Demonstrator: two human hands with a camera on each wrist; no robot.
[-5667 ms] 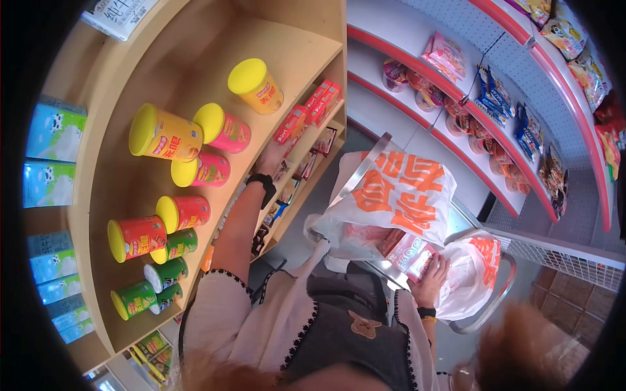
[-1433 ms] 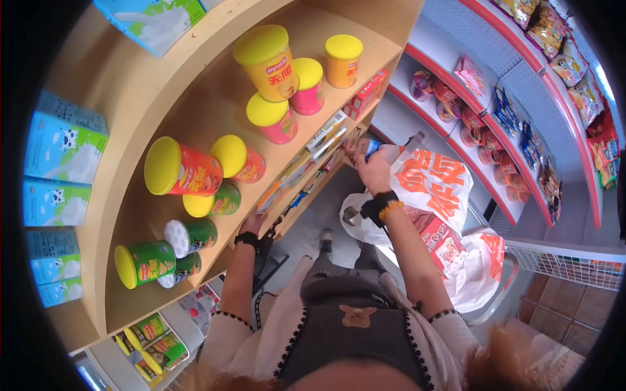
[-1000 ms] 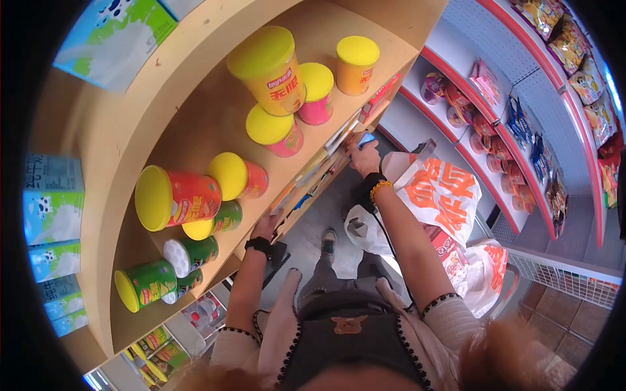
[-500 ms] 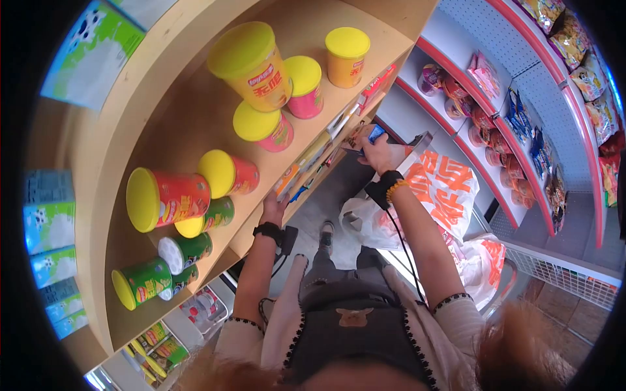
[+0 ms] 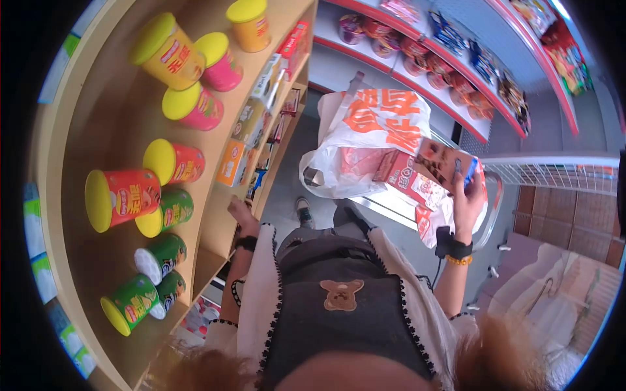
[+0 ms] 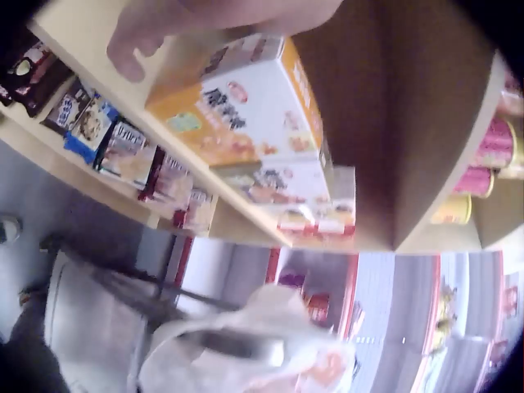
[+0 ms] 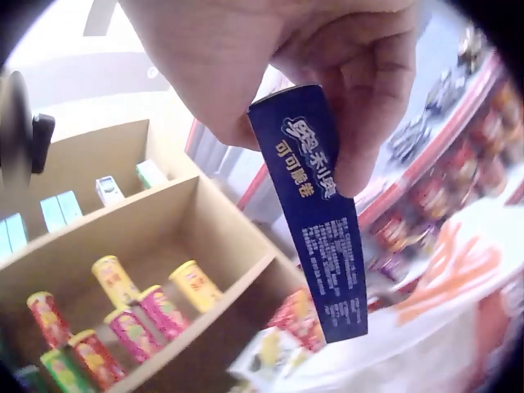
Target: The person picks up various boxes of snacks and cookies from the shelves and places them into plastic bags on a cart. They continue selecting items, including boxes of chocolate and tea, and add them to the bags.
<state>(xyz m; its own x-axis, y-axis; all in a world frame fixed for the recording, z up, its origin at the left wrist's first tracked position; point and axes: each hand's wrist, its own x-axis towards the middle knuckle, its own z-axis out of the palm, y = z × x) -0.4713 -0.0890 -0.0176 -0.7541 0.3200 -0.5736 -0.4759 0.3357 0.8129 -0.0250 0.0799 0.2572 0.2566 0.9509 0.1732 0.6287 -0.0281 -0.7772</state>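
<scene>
**Blue snack box held up in the right hand, left hand resting at the wooden shelf**

The right hand [image 5: 467, 195] is raised with its fingers and thumb clamped round a flat blue snack box [image 5: 447, 163]; in the right wrist view the same blue snack box [image 7: 313, 209] hangs down from the pinch, its narrow blue side with white lettering facing the camera, thumb on one face and fingers [image 7: 372, 123] on the other. Just below and beside this hand lies a white carrier bag with orange print [image 5: 381, 124], and a red packet [image 5: 407, 182] shows at its mouth, close under the held box.

The left hand [image 5: 240, 212] is stretched out to the edge of the wooden shelf [image 5: 215, 215]. In the left wrist view its fingers [image 6: 131, 45] are straight and relaxed, gripping nothing, their tips lying against the top of an orange-and-white biscuit box [image 6: 241, 102] that stands on the shelf. Below that hand a row of small dark snack packets [image 6: 123, 151] lines the next shelf down.

Above and beyond the left hand stand yellow-lidded canisters [image 5: 173, 159] in red, pink, green and yellow. Beyond the right hand, red-edged store shelves [image 5: 417, 58] carry cups and bagged snacks.
</scene>
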